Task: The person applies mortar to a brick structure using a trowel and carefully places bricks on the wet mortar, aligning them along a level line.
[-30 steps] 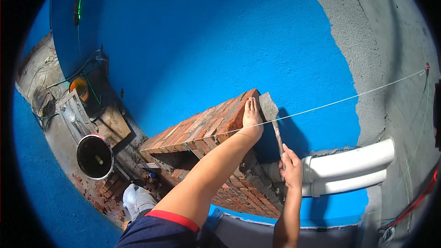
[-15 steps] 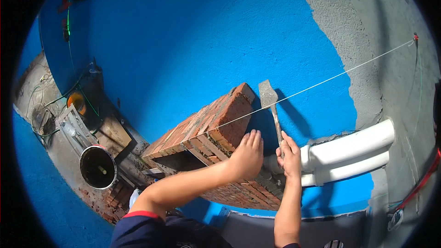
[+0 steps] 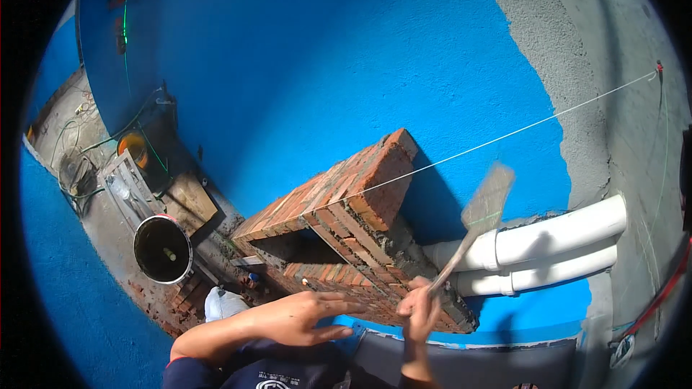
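My right hand is wrapped round the handle of a trowel, whose mortar-smeared blade points up and away, in front of the blue wall and just above the white pipes. Held low before my body, my left hand is empty, its fingers stretched out and apart. Beyond both hands stands a brick structure with mortar joints and a dark rectangular opening. A white string runs tight across its top corner to a red peg on the grey wall.
Two white pipes cross at the right, near the grey wall. At the left, a bucket holding dark contents stands on the dirty floor, beside a board, an orange container and a green hose. The blue wall rises behind the bricks.
My left hand has drawn back from the brick corner towards my body, its fingers spreading. My right hand has come lower and nearer, tilting the trowel to the right.
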`<state>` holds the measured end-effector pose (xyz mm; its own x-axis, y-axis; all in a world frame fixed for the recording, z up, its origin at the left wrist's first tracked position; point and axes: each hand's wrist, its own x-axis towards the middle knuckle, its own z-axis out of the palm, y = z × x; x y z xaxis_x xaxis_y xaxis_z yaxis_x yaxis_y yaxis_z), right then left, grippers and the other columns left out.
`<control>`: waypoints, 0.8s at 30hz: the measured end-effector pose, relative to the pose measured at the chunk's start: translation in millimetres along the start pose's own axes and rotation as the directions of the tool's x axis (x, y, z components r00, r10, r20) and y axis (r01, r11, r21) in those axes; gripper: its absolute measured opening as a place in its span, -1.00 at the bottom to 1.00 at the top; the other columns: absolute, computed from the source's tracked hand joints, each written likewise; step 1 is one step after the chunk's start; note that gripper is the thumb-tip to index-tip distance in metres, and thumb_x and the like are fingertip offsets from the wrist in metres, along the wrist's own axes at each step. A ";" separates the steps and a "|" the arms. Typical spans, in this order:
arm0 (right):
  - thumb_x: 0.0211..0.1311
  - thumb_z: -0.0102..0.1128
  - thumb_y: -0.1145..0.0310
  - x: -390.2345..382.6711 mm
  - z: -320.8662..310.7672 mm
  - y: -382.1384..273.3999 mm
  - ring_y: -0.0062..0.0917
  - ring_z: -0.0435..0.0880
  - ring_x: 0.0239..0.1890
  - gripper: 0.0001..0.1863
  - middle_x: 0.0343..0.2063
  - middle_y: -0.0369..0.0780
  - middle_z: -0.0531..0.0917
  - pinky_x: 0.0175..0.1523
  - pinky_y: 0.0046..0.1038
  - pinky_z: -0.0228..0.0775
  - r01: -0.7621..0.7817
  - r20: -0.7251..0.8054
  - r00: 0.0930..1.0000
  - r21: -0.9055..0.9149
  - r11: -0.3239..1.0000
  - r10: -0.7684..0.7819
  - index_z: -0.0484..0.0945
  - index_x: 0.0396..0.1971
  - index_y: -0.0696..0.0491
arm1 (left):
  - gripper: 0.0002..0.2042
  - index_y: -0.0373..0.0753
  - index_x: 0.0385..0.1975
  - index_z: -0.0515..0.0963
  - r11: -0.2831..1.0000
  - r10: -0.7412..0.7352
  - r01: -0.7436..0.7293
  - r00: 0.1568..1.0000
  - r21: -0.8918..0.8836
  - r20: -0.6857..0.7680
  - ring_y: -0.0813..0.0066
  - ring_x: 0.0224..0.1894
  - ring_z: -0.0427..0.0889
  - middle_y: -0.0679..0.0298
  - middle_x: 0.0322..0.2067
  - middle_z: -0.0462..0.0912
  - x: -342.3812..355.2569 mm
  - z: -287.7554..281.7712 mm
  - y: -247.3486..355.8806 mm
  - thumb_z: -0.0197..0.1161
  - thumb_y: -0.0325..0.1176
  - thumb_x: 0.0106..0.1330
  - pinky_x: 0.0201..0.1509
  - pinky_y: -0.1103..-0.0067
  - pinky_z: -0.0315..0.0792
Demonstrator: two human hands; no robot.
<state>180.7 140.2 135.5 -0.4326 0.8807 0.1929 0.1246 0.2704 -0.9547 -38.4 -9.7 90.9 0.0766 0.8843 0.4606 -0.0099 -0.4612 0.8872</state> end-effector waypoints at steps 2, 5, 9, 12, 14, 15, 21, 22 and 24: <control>0.40 -0.04 0.18 -38.1 5.5 23.2 -0.65 0.32 -0.67 -0.60 -0.73 -0.33 0.38 -0.54 -0.53 0.20 -0.171 0.078 0.982 -0.016 0.985 0.172 0.30 -0.64 0.06 | -0.49 -0.31 0.21 0.33 0.998 -0.062 0.063 0.998 0.026 -0.031 -0.06 0.02 0.53 -0.11 -0.03 0.54 4.5 11.0 -1.2 0.19 -0.18 0.34 0.07 0.26 0.43; 0.35 0.03 0.17 -80.0 -9.4 72.8 -0.57 0.51 -0.51 -0.68 -0.55 -0.26 0.55 -0.41 -0.46 0.34 -0.216 -0.001 0.973 -0.350 0.911 0.231 0.42 -0.49 0.11 | -0.34 -0.33 0.30 0.14 0.993 -0.096 0.101 0.991 0.054 -0.090 -0.17 0.14 0.40 -0.21 0.12 0.36 7.9 44.6 -13.1 0.18 -0.07 0.34 0.19 0.24 0.34; 0.32 0.11 0.20 -57.3 53.4 56.0 -0.43 0.58 -0.16 -0.59 -0.16 -0.08 0.55 -0.09 -0.39 0.40 -0.281 0.420 0.864 -0.054 0.958 0.277 0.36 0.00 0.18 | -0.63 -0.36 0.05 0.29 0.941 -0.316 0.224 0.847 -0.252 -0.427 0.07 -0.16 0.59 -0.09 -0.16 0.51 4.4 72.6 -15.2 0.13 -0.27 0.39 -0.07 0.37 0.45; 0.33 0.12 0.24 -48.8 68.7 41.7 -0.31 0.56 -0.29 -0.57 -0.33 -0.09 0.53 -0.16 -0.35 0.41 0.014 0.604 0.738 -0.459 0.888 0.301 0.33 0.09 0.15 | -0.80 -0.32 -0.08 0.35 0.891 -0.454 0.358 0.661 -0.280 -0.598 0.31 -0.36 0.62 0.12 -0.40 0.57 -3.7 41.3 -38.2 0.04 -0.37 0.41 -0.24 0.50 0.47; 0.35 0.11 0.20 -51.9 65.3 58.7 -0.49 0.55 -0.34 -0.56 -0.37 -0.15 0.55 -0.19 -0.45 0.41 -0.155 0.679 0.616 -0.394 0.906 0.400 0.35 0.09 0.15 | -0.81 -0.31 -0.09 0.36 0.906 -0.421 0.271 0.643 -0.324 -0.639 0.45 -0.46 0.59 0.23 -0.51 0.54 -14.0 8.9 -58.1 -0.04 -0.34 0.46 -0.37 0.56 0.44; 0.35 0.11 0.20 -58.0 57.6 78.5 -0.49 0.55 -0.34 -0.56 -0.37 -0.15 0.55 -0.19 -0.45 0.41 -0.163 0.684 0.603 -0.398 0.903 0.410 0.35 0.09 0.15 | -0.79 -0.31 -0.08 0.37 0.896 -0.438 0.247 0.635 -0.370 -0.637 0.50 -0.49 0.56 0.28 -0.55 0.51 -16.1 -11.6 -67.5 -0.09 -0.31 0.48 -0.45 0.59 0.41; 0.42 -0.02 0.11 -166.5 -117.3 306.0 -0.58 0.54 -0.37 -0.60 -0.40 -0.33 0.55 -0.18 -0.50 0.43 -0.194 0.459 0.596 -0.714 0.673 0.659 0.43 0.04 0.10 | -0.73 -0.41 -0.15 0.40 0.455 -0.728 0.154 0.631 -0.877 -0.267 0.65 -0.69 0.20 0.44 -0.65 0.28 15.3 -119.1 -130.4 -0.09 -0.29 0.48 -0.66 0.63 0.13; 0.41 -0.02 0.11 -180.4 -130.8 321.7 -0.57 0.54 -0.38 -0.61 -0.40 -0.33 0.55 -0.19 -0.49 0.43 -0.234 0.382 0.592 -0.761 0.604 0.710 0.43 0.03 0.10 | -0.74 -0.37 -0.17 0.41 0.406 -0.744 0.192 0.637 -0.893 -0.202 0.68 -0.68 0.14 0.48 -0.65 0.22 27.9 -128.4 -134.6 -0.12 -0.29 0.50 -0.66 0.64 0.09; 0.41 -0.01 0.11 -189.8 -133.3 334.8 -0.57 0.54 -0.39 -0.62 -0.42 -0.33 0.55 -0.20 -0.49 0.42 -0.363 0.236 0.543 -0.799 0.479 0.806 0.43 0.00 0.10 | -0.76 -0.33 -0.21 0.42 0.348 -0.712 0.200 0.692 -0.916 -0.119 0.71 -0.68 0.12 0.49 -0.64 0.20 46.5 -140.1 -144.0 -0.13 -0.29 0.50 -0.67 0.67 0.06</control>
<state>423.6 115.5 -190.5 -0.3455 0.6039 -0.7182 0.9303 0.1203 -0.3464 -173.0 107.9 -11.7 -0.0589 0.9492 -0.3092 -0.9015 0.0824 0.4249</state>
